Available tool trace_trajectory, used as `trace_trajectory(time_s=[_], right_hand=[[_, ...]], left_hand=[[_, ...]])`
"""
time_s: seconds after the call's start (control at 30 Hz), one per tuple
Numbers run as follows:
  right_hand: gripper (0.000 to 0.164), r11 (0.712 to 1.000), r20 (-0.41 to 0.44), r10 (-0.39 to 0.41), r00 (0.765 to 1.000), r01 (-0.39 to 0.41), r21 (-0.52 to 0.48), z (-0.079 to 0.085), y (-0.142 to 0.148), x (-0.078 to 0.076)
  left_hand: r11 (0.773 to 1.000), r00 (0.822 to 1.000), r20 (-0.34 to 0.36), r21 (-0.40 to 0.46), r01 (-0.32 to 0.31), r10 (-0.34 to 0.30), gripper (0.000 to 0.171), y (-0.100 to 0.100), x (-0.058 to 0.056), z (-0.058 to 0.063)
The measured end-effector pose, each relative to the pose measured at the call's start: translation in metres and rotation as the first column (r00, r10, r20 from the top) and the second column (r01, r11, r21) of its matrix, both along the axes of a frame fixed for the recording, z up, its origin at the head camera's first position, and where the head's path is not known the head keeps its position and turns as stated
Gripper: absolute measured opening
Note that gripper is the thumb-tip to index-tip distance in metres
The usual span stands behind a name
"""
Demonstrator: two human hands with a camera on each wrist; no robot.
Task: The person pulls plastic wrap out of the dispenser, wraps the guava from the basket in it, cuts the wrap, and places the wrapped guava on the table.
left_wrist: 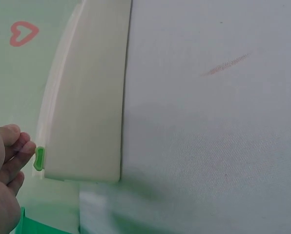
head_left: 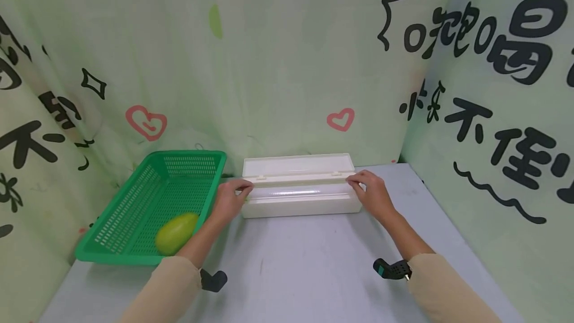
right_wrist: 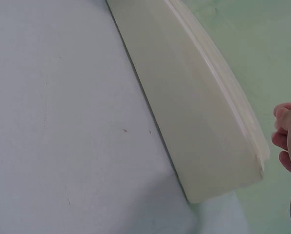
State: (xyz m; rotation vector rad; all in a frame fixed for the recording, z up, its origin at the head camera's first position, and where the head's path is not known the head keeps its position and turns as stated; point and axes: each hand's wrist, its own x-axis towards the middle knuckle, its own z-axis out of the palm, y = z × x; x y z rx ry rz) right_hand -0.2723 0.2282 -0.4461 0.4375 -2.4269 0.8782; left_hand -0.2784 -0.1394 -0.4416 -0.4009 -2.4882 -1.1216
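Note:
A white cling film dispenser box [head_left: 301,208] stands on the table with its lid [head_left: 298,165] raised at the back. Inside lies a glossy, clear roll of cling film [head_left: 293,192]. At the box's left end my left hand [head_left: 229,199] pinches thumb and fingers together on what looks like the edge of the film, which barely shows. My right hand [head_left: 374,196] pinches in the same way at the right end. A small green slider [left_wrist: 39,158] sits on the box's left end, close by the left fingertips in the left wrist view.
Left of the box, a green plastic basket [head_left: 150,259] holds a yellow-green oval fruit [head_left: 177,233], partly behind my left forearm. Pale printed curtains [head_left: 278,74] close in the table [head_left: 305,268] at the back and sides.

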Motion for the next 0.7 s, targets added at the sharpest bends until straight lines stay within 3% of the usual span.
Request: trace_trajectory(time_s=[0.27,0.53,0.7], right_hand=[[0.017,1.000,0.021,-0.007,1.000,0.008,-0.013,0.001,0.000,0.004],[0.017,0.999,-0.037,0.020,0.999,-0.021,-0.031,0.001,0.001,0.003],[0.016,0.994,-0.061,0.030,0.998,-0.036,-0.102,-0.001,0.002,0.004]], left_hand=[[1.000,1.000,0.027,0.017,0.008,-0.009,0.009,-0.005,0.006,0.001],[0.999,0.998,0.055,0.050,0.006,-0.009,0.011,-0.006,0.010,0.005],[0.998,0.997,0.069,0.055,0.023,-0.027,0.013,-0.006,0.011,0.008]])
